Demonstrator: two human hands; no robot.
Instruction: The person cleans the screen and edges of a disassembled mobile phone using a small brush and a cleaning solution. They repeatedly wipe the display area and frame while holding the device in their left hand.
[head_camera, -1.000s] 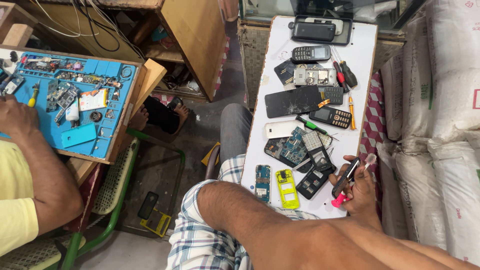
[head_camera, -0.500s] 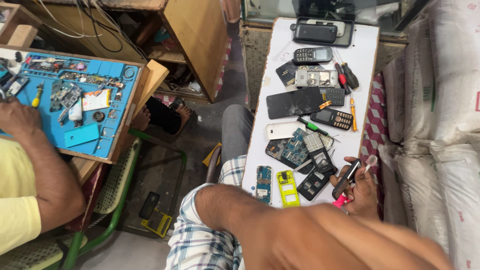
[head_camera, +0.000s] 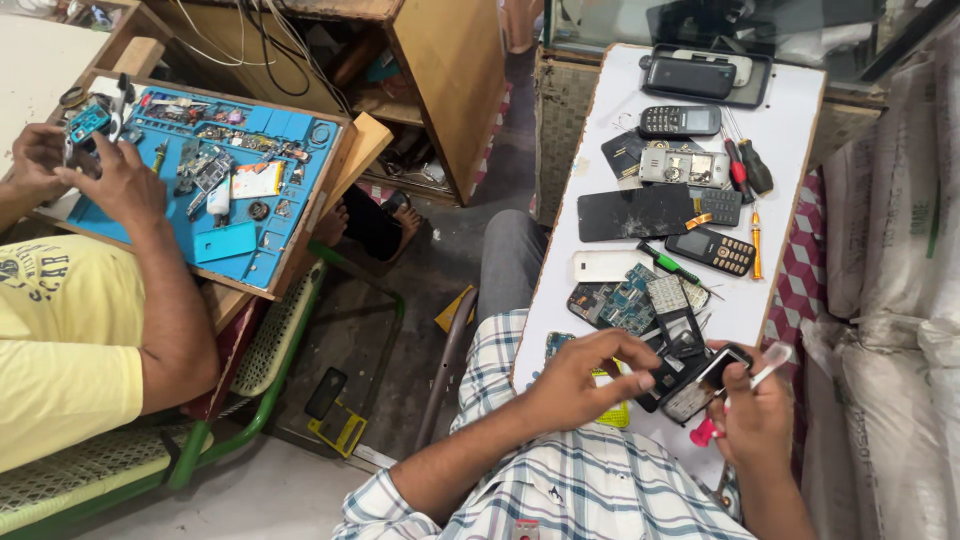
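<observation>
Head view, hands: the left hand (head_camera: 585, 385) has its fingers closed on a small dark phone part (head_camera: 668, 375); the right hand (head_camera: 755, 415) grips a small black phone (head_camera: 712, 375) and also a clear-handled tool with a pink tip (head_camera: 735, 400).
Where the work sits: the part and the phone are held together just above the near end of the white table (head_camera: 790, 110), over the person's checked shirt.
Close by: a yellow-green phone shell (head_camera: 612, 412) lies under the left hand, with a bare circuit board (head_camera: 615, 300) and a loose keypad (head_camera: 668, 295) just beyond.
Further up the table: a cracked dark screen panel (head_camera: 635, 212), a keypad phone (head_camera: 712, 250), a green-handled screwdriver (head_camera: 668, 263), a red-handled screwdriver (head_camera: 738, 172) and a black tray (head_camera: 705, 75).
Neighbour: another person in a yellow shirt works with both hands at a blue repair mat (head_camera: 225, 185) on the left, well apart.
Doing it well, as I judge: keep the phone steady in the right hand, move the part with the left fingertips only, and hold the tool tip off the board; work low over the table so a dropped piece lands there.
</observation>
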